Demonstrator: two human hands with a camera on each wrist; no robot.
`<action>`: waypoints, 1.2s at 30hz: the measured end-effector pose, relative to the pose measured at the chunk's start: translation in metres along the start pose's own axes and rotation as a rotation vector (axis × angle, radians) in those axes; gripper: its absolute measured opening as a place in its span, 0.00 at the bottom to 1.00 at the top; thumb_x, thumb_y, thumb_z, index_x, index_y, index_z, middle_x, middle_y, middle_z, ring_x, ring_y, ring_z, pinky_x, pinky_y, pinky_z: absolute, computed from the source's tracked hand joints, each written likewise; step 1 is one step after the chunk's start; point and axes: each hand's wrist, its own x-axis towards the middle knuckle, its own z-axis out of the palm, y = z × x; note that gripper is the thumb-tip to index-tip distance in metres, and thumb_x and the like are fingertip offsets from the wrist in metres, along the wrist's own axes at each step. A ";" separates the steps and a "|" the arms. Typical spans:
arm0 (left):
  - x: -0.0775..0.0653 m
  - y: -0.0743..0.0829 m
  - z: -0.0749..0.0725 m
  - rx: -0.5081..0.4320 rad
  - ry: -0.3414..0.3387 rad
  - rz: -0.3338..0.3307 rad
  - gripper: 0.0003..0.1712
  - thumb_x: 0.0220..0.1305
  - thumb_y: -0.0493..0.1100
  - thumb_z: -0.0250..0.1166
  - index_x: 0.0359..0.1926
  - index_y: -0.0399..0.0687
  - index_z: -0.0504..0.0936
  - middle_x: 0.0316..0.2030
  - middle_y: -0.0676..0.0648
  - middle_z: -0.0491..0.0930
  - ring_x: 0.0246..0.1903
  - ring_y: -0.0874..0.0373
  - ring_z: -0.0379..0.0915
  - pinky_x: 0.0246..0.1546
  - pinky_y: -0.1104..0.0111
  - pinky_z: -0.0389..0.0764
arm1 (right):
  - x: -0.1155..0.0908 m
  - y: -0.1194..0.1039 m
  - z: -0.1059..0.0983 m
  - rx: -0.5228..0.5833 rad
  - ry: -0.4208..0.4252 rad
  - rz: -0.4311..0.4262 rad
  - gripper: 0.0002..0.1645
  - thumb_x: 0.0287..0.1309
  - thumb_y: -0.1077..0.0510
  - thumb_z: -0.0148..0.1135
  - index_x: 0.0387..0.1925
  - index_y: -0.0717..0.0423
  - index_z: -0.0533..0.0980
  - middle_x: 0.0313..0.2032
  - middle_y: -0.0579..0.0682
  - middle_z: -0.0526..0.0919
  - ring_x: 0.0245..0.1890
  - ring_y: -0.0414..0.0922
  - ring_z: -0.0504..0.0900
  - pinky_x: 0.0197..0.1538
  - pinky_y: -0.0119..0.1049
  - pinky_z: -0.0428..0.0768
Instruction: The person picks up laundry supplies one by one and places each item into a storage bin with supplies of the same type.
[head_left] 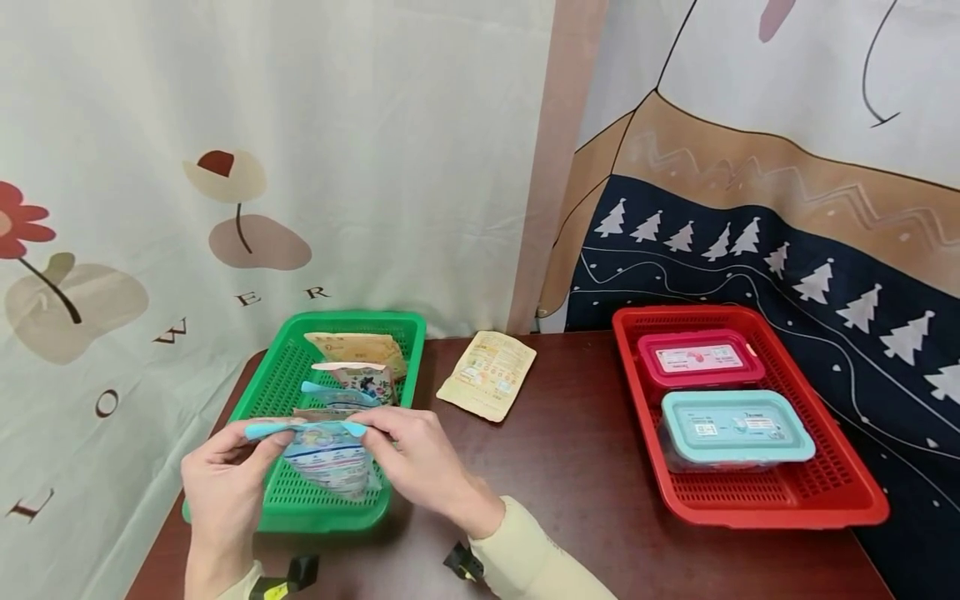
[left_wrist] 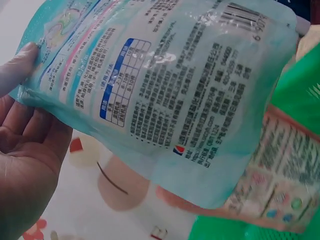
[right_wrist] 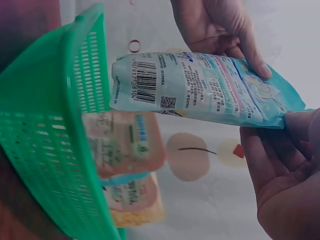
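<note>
Both hands hold a light-blue printed plastic pouch [head_left: 330, 462] by its top corners, above the front part of a green basket [head_left: 318, 521]. The left hand [head_left: 225, 479] pinches one corner between thumb and fingers. At the other corner, the right hand [head_left: 423, 458] pinches in the same way. Printed text, a small table and a barcode show on the pouch [left_wrist: 165, 85] in the left wrist view. Behind it in the basket stand several other pouches, among them a tan one [head_left: 360, 344] and a pinkish-white one [head_left: 371, 381]. The held pouch partly hides the nearer ones.
A yellow pouch [head_left: 487, 375] lies on the dark brown table [head_left: 558, 467] right of the green basket. Farther right, a red basket [head_left: 765, 515] holds a pink-lidded box [head_left: 701, 358] and a light-blue-lidded box [head_left: 738, 425]. A printed curtain [head_left: 412, 167] hangs behind the table.
</note>
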 end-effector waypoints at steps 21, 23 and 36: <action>-0.007 -0.012 -0.039 0.574 0.030 -0.426 0.07 0.61 0.24 0.70 0.42 0.25 0.86 0.34 0.52 0.89 0.32 0.61 0.85 0.34 0.75 0.82 | -0.005 0.037 0.031 -0.053 -0.070 0.142 0.14 0.74 0.60 0.60 0.52 0.51 0.87 0.46 0.42 0.89 0.30 0.26 0.73 0.35 0.17 0.73; -0.007 -0.014 -0.043 0.633 -0.012 -0.455 0.08 0.63 0.27 0.71 0.43 0.27 0.86 0.36 0.53 0.90 0.34 0.62 0.85 0.35 0.75 0.82 | -0.006 0.041 0.033 -0.088 -0.072 0.129 0.14 0.73 0.60 0.60 0.52 0.51 0.88 0.45 0.41 0.89 0.30 0.26 0.74 0.35 0.17 0.73; -0.006 -0.025 -0.058 0.860 -0.174 -0.530 0.11 0.68 0.37 0.71 0.48 0.34 0.88 0.38 0.59 0.88 0.37 0.68 0.84 0.33 0.74 0.82 | -0.010 0.058 0.041 -0.243 -0.066 0.084 0.15 0.65 0.64 0.66 0.50 0.52 0.89 0.43 0.43 0.90 0.43 0.28 0.84 0.42 0.16 0.75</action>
